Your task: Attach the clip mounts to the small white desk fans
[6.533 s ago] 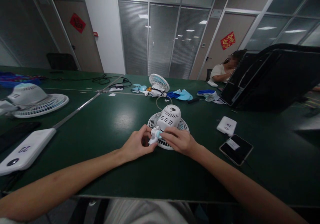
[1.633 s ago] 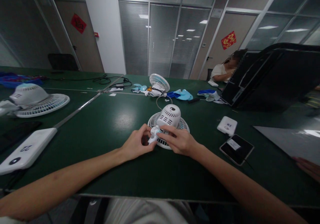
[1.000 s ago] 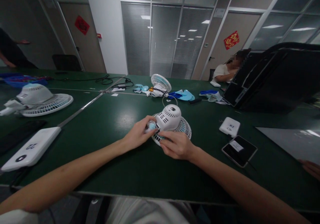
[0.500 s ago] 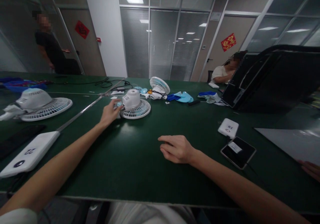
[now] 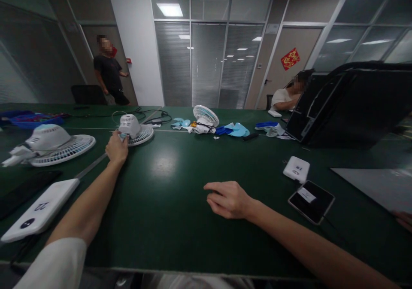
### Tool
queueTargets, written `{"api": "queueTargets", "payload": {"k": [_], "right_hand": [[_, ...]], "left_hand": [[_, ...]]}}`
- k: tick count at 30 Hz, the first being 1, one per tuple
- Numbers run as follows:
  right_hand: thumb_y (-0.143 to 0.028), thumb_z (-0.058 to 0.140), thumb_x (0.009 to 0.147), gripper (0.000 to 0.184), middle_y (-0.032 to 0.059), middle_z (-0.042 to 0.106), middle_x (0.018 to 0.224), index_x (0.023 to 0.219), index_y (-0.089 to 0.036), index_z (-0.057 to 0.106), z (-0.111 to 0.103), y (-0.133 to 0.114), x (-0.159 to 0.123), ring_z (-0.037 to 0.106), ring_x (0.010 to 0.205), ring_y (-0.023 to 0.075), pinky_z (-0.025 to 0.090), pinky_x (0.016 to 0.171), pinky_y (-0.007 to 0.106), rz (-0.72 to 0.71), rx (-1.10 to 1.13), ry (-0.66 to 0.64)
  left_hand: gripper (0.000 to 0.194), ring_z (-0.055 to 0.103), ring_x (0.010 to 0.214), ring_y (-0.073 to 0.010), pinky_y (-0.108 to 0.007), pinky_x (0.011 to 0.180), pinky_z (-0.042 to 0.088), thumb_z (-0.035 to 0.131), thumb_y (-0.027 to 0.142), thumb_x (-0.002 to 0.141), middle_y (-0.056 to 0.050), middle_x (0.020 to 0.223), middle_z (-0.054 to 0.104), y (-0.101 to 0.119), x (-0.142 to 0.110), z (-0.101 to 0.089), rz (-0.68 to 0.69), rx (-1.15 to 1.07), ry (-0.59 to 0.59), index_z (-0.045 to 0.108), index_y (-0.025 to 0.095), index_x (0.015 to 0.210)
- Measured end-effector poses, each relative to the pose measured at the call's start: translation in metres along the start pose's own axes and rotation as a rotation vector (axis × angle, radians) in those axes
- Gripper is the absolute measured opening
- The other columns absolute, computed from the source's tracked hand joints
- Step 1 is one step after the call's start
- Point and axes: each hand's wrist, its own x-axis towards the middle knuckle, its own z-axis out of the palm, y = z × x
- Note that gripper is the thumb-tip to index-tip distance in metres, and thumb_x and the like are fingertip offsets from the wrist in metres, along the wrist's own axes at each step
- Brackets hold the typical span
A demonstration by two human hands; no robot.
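At the middle left of the table, my left hand [image 5: 116, 147] is closed on the neck end of a small white fan [image 5: 141, 135], whose round grille lies face down with the motor housing on top. My fingers partly hide the neck. My right hand [image 5: 228, 199] is over the green tabletop with nothing in it, its index finger stretched out and the others loosely bent. Another white fan [image 5: 69, 147] lies grille down to the left of my left arm. Farther back, a third fan [image 5: 206, 116] rests with its grille tilted up.
Light blue fan blades [image 5: 238, 129] and crumpled blue cloth lie at the back. A white power bank [image 5: 296, 168] and a phone [image 5: 311, 202] are to the right; a longer white power bank [image 5: 40, 209] is at left. A large black case [image 5: 350, 104] stands behind.
My left hand has moved the fan leftward across the table, away from the middle. My right hand stays in place. A person in the background has walked to the right.
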Motion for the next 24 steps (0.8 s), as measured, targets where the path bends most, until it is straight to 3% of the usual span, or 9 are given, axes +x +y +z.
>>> {"api": "queueTargets", "payload": {"k": [7, 12, 19, 24], "right_hand": [[-0.022, 0.055, 0.097, 0.017, 0.0108, 0.069, 0.115, 0.089, -0.014, 0.067, 0.001, 0.0, -0.002, 0.065, 0.077, 0.0132, 0.05, 0.059, 0.025, -0.003, -0.006, -0.019], [-0.022, 0.056, 0.097, 0.016, 0.0104, 0.068, 0.116, 0.091, -0.014, 0.068, 0.002, 0.001, -0.003, 0.063, 0.073, 0.0117, 0.048, 0.057, 0.024, 0.005, 0.01, -0.034], [-0.022, 0.055, 0.097, 0.018, 0.0104, 0.068, 0.115, 0.091, -0.014, 0.069, 0.001, 0.0, -0.002, 0.063, 0.076, 0.0122, 0.049, 0.058, 0.024, 0.002, 0.01, -0.043], [-0.022, 0.054, 0.098, 0.019, 0.0106, 0.068, 0.114, 0.09, -0.013, 0.069, 0.0, 0.0, -0.001, 0.063, 0.075, 0.0116, 0.048, 0.057, 0.023, 0.007, 0.011, -0.056]], "left_hand": [[0.039, 0.032, 0.129, -0.0343, -0.048, 0.102, 0.033, 0.047, 0.031, 0.103, -0.019, 0.144, 0.044, -0.006, 0.002, -0.001, 0.201, 0.133, 0.065, 0.053, 0.006, 0.133], [0.037, 0.034, 0.124, -0.0314, -0.049, 0.104, 0.027, 0.044, 0.029, 0.104, -0.016, 0.137, 0.049, -0.002, 0.002, 0.001, 0.263, 0.166, 0.049, 0.054, 0.008, 0.133], [0.04, 0.039, 0.121, -0.04, -0.056, 0.099, 0.026, 0.043, 0.034, 0.103, -0.02, 0.129, 0.054, 0.001, 0.0, 0.004, 0.278, 0.159, 0.066, 0.056, 0.012, 0.134], [0.046, 0.04, 0.126, -0.0438, -0.057, 0.099, 0.026, 0.036, 0.036, 0.104, -0.026, 0.135, 0.053, -0.001, 0.004, 0.011, 0.328, 0.146, 0.123, 0.054, 0.012, 0.139]]}}
